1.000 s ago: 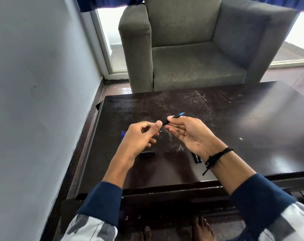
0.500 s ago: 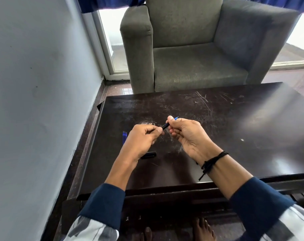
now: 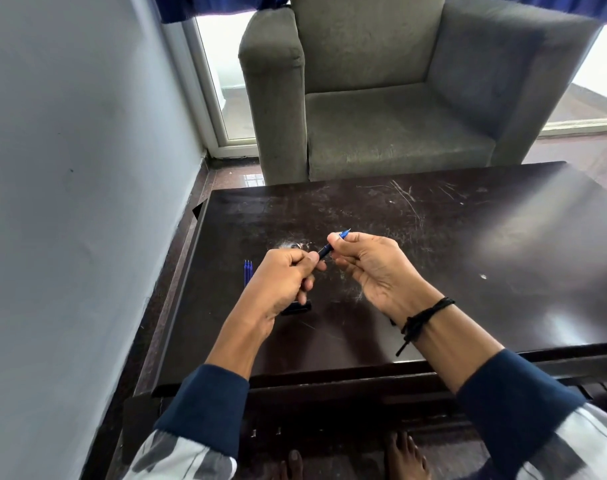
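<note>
Working the blue refill in the pen, both hands on it.

My left hand (image 3: 281, 282) was clenched round the back end of the black pen (image 3: 325, 251). My right hand (image 3: 371, 268) pinched the front end between thumb and forefinger, with the blue point poking out past my thumb. The pen hung between the two hands, above the counter (image 3: 468, 271), tilted up toward the right. I judged this to be the refill step, though I could not tell whether the refill was going in or coming out. The next move would call for a firm left grip while my right fingers pushed or turned in line with the barrel, so the thin refill did not bend. Spare refills (image 3: 248, 277) lay just left of my left hand. A short black pen part (image 3: 297, 308) lay on the counter just below that hand, on the side nearer me.
</note>
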A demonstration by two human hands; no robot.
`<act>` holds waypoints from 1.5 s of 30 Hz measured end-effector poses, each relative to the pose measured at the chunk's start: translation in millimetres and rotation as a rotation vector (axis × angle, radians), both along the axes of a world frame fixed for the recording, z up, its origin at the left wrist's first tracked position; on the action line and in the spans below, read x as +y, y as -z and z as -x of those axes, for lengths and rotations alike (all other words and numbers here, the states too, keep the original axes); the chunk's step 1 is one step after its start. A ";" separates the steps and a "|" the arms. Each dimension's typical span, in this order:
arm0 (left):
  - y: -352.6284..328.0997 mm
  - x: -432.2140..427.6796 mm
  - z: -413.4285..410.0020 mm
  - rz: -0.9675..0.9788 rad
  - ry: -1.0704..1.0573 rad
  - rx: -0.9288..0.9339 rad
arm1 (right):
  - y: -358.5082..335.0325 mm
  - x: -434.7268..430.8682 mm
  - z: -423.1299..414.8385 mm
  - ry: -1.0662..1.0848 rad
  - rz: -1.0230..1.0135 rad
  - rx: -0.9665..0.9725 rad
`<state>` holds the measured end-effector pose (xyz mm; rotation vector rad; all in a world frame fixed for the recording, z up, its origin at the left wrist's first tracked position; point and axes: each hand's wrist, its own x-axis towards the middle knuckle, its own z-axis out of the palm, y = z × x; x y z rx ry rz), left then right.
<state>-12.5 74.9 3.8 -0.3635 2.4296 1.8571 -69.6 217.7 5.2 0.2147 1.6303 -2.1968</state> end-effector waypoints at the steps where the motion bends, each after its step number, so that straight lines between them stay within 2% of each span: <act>1: -0.4 0.5 -0.2 -0.009 0.005 -0.010 | -0.8 0.2 0.2 0.000 0.007 0.004; 15: -4.9 5.7 -3.0 -0.044 0.010 -0.029 | 1.5 -0.3 1.0 0.013 0.023 0.036; 22: -4.4 7.9 -3.0 -0.031 0.039 -0.043 | 4.5 -2.1 -1.4 -0.011 -0.044 0.050; 28: -4.0 6.2 -3.4 -0.047 0.026 -0.046 | -2.7 -0.4 -2.0 0.003 0.042 0.033; 39: -6.1 4.2 -3.1 -0.055 0.058 -0.025 | -3.1 0.0 -3.0 -0.034 -0.051 0.013; 45: -4.5 3.1 -2.8 -0.054 0.073 -0.033 | -0.6 -2.2 -2.7 0.030 -0.040 -0.003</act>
